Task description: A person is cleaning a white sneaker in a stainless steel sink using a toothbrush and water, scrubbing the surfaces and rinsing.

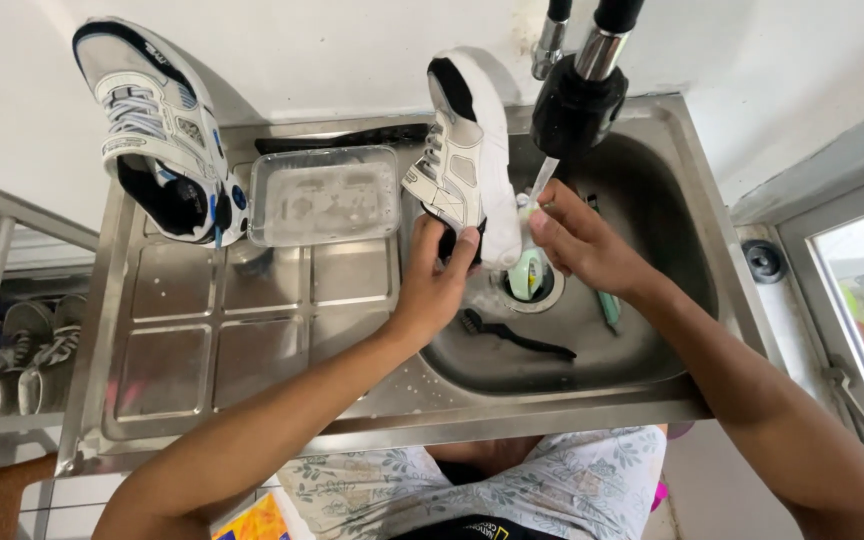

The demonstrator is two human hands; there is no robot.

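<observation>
Step in hand, by the look of it: scrubbing a white sneaker (467,160) under the tap (577,100). Left hand (437,280) grips its heel over the sink basin (672,200); right hand (577,240) is closed on a pale green brush (527,272) against the sole. Next likely needs turning the shoe. Basin: black brush (512,335). Drainboard's back edge: soapy tray (324,195), second sneaker (157,130) at its back left corner.

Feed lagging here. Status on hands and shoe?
Left hand grips shoe over sink. Right hand scrubs sole with brush under tap. Nothing blocking.
</observation>
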